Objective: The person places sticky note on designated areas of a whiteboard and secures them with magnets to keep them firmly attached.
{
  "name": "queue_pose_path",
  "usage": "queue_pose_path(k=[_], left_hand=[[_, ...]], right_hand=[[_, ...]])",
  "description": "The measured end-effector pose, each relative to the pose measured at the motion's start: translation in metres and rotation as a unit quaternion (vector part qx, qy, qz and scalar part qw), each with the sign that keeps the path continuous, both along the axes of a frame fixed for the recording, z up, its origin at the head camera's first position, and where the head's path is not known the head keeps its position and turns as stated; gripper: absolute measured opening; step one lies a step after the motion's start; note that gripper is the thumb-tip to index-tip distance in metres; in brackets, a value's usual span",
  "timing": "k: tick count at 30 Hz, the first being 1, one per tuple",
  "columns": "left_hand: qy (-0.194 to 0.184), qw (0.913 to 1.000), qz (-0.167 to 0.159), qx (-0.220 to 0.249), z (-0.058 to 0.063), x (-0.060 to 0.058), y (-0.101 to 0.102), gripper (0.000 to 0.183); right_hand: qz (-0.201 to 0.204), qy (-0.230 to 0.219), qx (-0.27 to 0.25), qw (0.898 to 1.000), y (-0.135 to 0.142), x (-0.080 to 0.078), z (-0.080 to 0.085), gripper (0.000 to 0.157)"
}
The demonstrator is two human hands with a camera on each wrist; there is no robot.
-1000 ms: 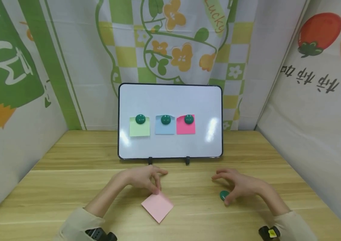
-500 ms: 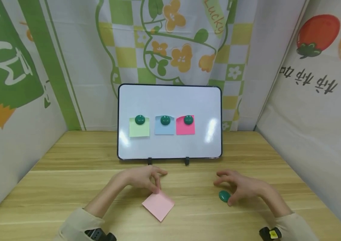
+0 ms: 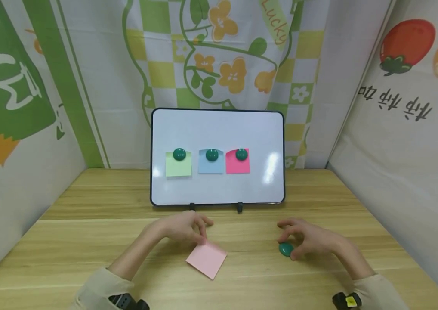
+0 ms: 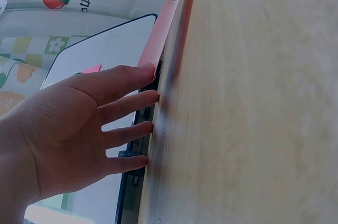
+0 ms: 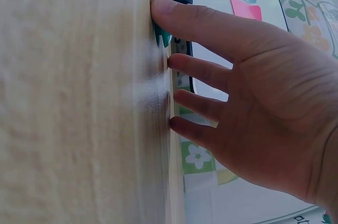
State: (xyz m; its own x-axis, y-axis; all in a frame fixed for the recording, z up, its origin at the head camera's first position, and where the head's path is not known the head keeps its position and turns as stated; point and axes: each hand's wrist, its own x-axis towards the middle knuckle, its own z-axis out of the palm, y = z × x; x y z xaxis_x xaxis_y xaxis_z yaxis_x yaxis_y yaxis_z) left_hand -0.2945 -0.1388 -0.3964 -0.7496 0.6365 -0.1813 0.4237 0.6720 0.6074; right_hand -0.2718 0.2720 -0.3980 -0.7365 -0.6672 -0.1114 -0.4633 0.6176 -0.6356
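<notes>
My left hand (image 3: 186, 227) pinches the upper corner of a pale pink sticky note (image 3: 207, 259) between thumb and index finger. In the left wrist view the note (image 4: 160, 35) slants up from the tabletop, its far end raised, while the other fingertips reach down to the wood. On the right, my right hand (image 3: 312, 237) has its thumb and index finger at opposite edges of a round green magnet (image 3: 286, 249) on the table. The right wrist view shows the thumb against the magnet (image 5: 163, 28), with the other fingers spread at the tabletop.
Behind the hands a whiteboard (image 3: 219, 129) stands on small black feet (image 3: 240, 208). Green magnets hold a light green note (image 3: 178, 168), a blue note (image 3: 211, 167) and a bright pink note (image 3: 237, 167) on it. Printed cloth (image 3: 219, 51) surrounds the wooden table (image 3: 87, 232).
The pink note has shifted slightly right and away from me with my left hand. My right thumb and index finger drew back from the magnet, then closed in around it.
</notes>
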Motion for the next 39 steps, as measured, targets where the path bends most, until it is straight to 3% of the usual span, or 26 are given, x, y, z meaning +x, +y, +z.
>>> queue_pose_path(k=[11,22,29,39], left_hand=[[0.017,0.9998,-0.009,0.006,-0.001,-0.001,-0.002,0.010],[0.032,0.9992,0.000,0.025,0.000,-0.002,0.000,0.015],[0.059,0.9971,0.018,0.046,0.001,-0.006,0.002,0.013],[0.087,0.9930,0.051,0.062,0.006,-0.006,0.009,0.009]], right_hand=[[0.001,0.013,0.010,1.000,0.001,-0.001,-0.002,0.037],[0.037,0.087,0.012,0.995,-0.003,-0.004,-0.002,0.036],[0.047,0.130,0.010,0.990,-0.007,-0.005,0.001,0.037],[0.035,0.140,-0.009,0.989,-0.010,-0.005,0.004,0.035]])
